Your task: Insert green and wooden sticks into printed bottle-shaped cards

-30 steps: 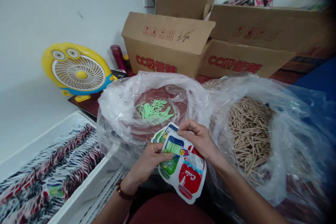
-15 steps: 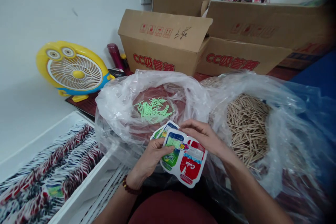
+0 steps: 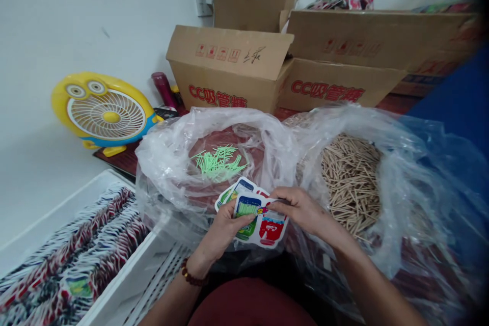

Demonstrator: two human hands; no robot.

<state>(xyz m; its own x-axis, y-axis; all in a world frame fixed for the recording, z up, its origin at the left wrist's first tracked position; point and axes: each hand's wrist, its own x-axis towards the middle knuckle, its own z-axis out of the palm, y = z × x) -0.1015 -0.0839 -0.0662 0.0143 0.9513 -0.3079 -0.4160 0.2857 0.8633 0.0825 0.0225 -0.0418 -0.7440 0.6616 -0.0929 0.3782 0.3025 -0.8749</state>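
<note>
My left hand [image 3: 221, 234] grips a small fan of printed pouches, thumb across the front. The front pouch [image 3: 247, 234] has a green Sprite half with pale green sticks showing in its window, and a red Cola half. Behind it, another pouch [image 3: 226, 197] sticks out at the upper left. My right hand [image 3: 296, 209] pinches the top edge of the Cola half, its thumb over the front; a dark patch shows between thumb and finger. Thin green sticks [image 3: 219, 162] lie in a plastic-lined hollow beyond. Brown sticks [image 3: 351, 186] fill another plastic bag at the right.
A white crate [image 3: 110, 175] holding rows of packed pouches [image 3: 76, 244] stands at the left. Behind are a yellow fan [image 3: 110, 117], a maroon flask [image 3: 163, 89] and open cardboard boxes [image 3: 229, 69], [image 3: 344, 81]. Crumpled clear plastic [image 3: 164, 153] surrounds the sticks.
My right hand has moved from behind the top edge to a pinch with the thumb in front of the Cola half. The front pouch has tilted. The camera view has shifted slightly.
</note>
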